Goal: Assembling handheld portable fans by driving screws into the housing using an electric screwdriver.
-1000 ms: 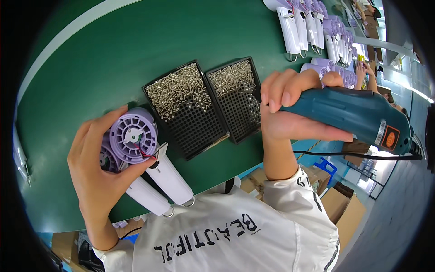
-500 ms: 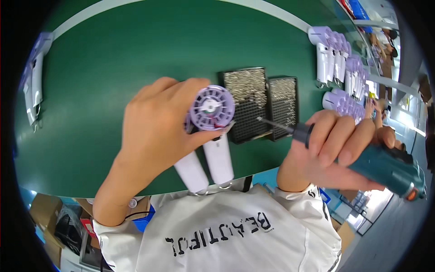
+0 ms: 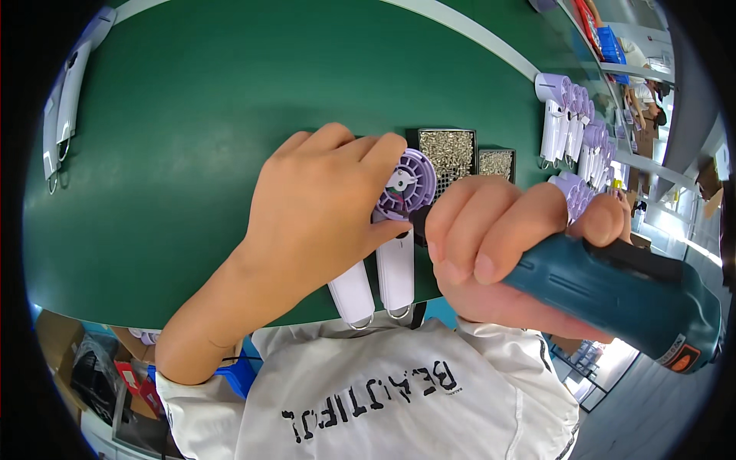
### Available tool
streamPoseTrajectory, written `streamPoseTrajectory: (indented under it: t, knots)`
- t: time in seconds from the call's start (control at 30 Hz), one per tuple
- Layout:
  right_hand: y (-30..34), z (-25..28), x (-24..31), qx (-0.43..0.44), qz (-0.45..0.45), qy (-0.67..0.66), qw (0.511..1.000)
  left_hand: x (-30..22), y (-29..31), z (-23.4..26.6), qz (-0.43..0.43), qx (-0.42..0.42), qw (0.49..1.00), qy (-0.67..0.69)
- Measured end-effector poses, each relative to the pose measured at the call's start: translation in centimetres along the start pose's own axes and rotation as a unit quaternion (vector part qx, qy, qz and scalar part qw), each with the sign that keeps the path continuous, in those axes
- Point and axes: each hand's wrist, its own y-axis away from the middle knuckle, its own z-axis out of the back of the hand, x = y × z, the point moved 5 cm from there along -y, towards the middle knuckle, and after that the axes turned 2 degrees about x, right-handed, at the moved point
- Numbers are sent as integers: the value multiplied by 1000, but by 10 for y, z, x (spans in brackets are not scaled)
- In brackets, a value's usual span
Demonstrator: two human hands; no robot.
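My left hand [image 3: 322, 192] is wrapped round two handheld fans side by side, whose white handles [image 3: 395, 272] point toward me with metal loops at their ends. The purple slotted head [image 3: 426, 178] of one faces up, its white centre and a bit of red wire showing; the other head is mostly covered by my fingers. In my right hand [image 3: 491, 238] is a teal electric screwdriver [image 3: 613, 287]. Its dark nose reaches the lower edge of the fan head; the bit's tip is hidden there. Just beyond stand two black trays of small screws [image 3: 451, 149], partly covered by my right hand.
Several purple and white fans [image 3: 553, 126] stand in rows along the right of the green table [image 3: 169, 199]. More fans [image 3: 73, 96] lie at the far left. A blue bin [image 3: 241, 376] and cardboard boxes are below the near edge. Other people are at the far right.
The screwdriver has moved left from beside the screw trays to the fan head. My left hand and the fans have shifted slightly right. The whole view has also shifted.
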Motion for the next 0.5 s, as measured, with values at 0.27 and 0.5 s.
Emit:
streamPoseTrajectory:
  t: [0.27, 0.5]
  knots:
    - [-5, -15, -2, -58, 23, 44, 997, 3, 2, 0, -13, -15, 1000, 5]
    - [-4, 5, -3, -188, 102, -44, 976, 2, 1, 2, 13, 33, 999, 6]
